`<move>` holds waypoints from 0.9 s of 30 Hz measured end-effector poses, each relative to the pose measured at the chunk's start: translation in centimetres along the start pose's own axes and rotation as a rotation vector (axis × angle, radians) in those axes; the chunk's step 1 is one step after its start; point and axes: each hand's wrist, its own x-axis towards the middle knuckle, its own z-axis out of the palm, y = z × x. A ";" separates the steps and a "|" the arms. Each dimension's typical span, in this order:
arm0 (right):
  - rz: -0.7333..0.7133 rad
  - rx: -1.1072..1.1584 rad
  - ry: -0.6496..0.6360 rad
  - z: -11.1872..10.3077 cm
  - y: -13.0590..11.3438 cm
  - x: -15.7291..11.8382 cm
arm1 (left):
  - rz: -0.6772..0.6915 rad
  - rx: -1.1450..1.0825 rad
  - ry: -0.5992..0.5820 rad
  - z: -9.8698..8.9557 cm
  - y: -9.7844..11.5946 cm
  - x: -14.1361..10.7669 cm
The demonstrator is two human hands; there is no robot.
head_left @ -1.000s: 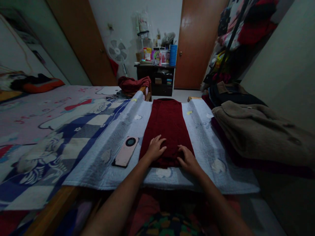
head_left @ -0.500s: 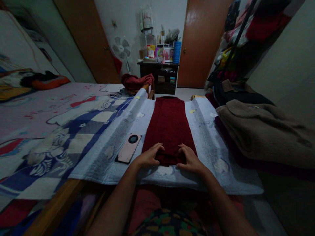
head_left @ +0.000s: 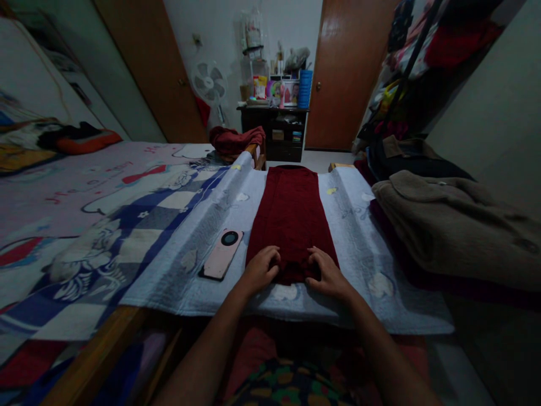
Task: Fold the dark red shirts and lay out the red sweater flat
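A dark red garment (head_left: pixel 291 214), folded into a long strip, lies on a pale blue cloth (head_left: pixel 355 248) with its narrower end away from me. My left hand (head_left: pixel 262 269) is at the near left corner, fingers curled and thumb bent in, gripping the fabric. At the near right corner, my right hand (head_left: pixel 324 273) holds the garment with curved fingers on top and the thumb by the near edge. Between the hands the fabric is slightly creased. To the left of the garment lies a pink phone (head_left: pixel 223 256), its round black camera facing up.
On the right sits a pile of folded clothes with a brown fleece garment (head_left: pixel 456 220) on top. A bed with a patterned sheet (head_left: pixel 127 186) extends along the left. Further back are a crumpled red cloth (head_left: pixel 236 138), a fan (head_left: pixel 210 84) and a dark cabinet (head_left: pixel 279 146).
My left hand has shifted slightly right and up, its thumb drawn nearer to the fingers. My right hand has barely moved. The garment stays in place.
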 end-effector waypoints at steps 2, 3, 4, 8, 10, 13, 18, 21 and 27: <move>-0.026 -0.013 0.013 0.2 0.1 -0.1 | 0.020 0.058 -0.026 0.4 -0.2 -0.3; -0.038 -0.024 0.019 0.4 0.1 -0.2 | 0.030 0.087 -0.040 0.6 -0.3 -0.4; -0.046 -0.036 0.025 0.5 0.0 -0.3 | 0.038 0.112 -0.049 0.8 -0.5 -0.5; -0.033 -0.078 0.055 1.1 -0.3 -0.6 | 0.028 0.154 -0.045 1.1 -0.6 -0.9; -0.018 -0.087 0.066 1.3 -0.5 -0.6 | 0.019 0.151 -0.042 1.1 -0.5 -0.9; -0.014 -0.086 0.094 1.3 -0.7 -0.5 | 0.020 0.136 -0.032 1.1 -0.5 -0.9; -0.036 -0.052 0.171 1.2 -1.5 -0.3 | 0.019 0.121 -0.009 1.3 -0.7 -1.0; -0.051 -0.053 0.147 1.4 -1.7 -0.5 | 0.028 0.109 -0.004 1.2 -0.5 -1.1; -0.029 0.032 0.101 0.6 -1.8 0.0 | -0.017 0.016 0.020 0.3 0.3 -0.6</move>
